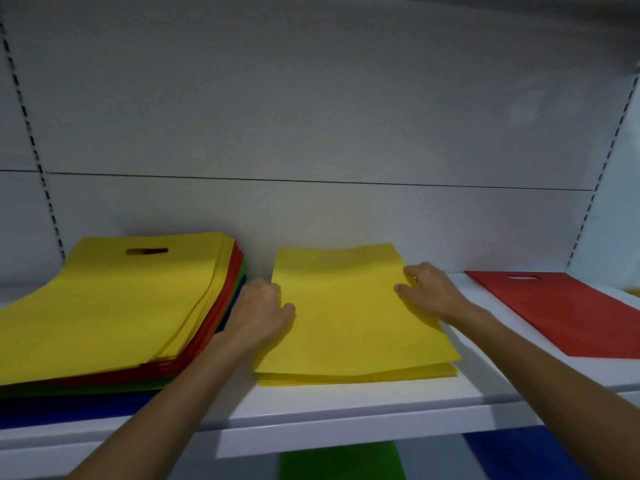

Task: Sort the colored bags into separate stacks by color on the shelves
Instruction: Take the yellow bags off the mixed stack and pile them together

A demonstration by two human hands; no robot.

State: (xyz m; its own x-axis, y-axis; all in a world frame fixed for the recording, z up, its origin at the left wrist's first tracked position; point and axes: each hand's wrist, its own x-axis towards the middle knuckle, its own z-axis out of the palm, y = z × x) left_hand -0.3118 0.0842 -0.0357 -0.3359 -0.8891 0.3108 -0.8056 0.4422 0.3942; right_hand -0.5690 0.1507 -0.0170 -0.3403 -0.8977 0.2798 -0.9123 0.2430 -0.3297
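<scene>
A small stack of yellow bags [349,317] lies flat in the middle of the white shelf [346,407]. My left hand [263,310] grips its left edge, fingers curled round it and thumb on top. My right hand [429,292] holds the right edge the same way, fingers curled over it. To the left sits a thick mixed pile [114,306] with yellow bags on top and red, green and blue layers beneath. A red bag [568,310] lies flat at the right.
The grey back panel [311,116] rises behind the shelf, with slotted uprights [34,150] at both sides. On the shelf below, a green bag [343,462] and a blue bag [519,452] show under the front lip.
</scene>
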